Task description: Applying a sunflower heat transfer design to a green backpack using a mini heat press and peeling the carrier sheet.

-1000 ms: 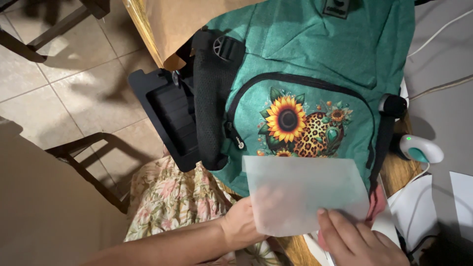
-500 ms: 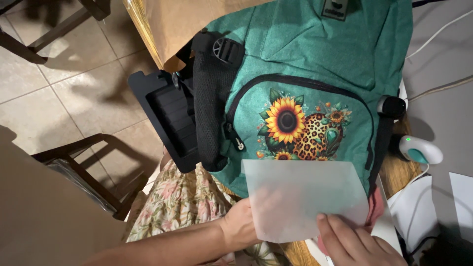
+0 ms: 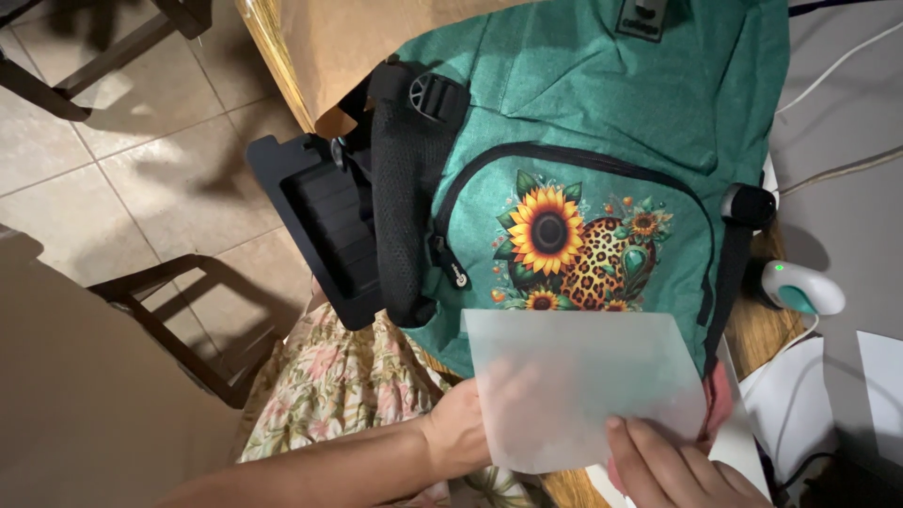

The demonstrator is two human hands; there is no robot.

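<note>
Both hands' grip [image 3: 470, 428] [image 3: 673, 466] grasping translucent sheet [image 3: 583, 386], over zipped green backpack [image 3: 602, 141]

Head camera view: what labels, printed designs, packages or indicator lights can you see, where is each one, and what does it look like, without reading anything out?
Small dark rectangular label patch: top centre of the green fabric backpack.
Printed sunflower and leopard-spot heart design: front pocket, yellow, brown and teal.
Small green indicator light: on the white and teal handheld device, right of the backpack.
Translucent white sheet: blank, over the pocket's lower edge, held by left hand and right hand.
</note>
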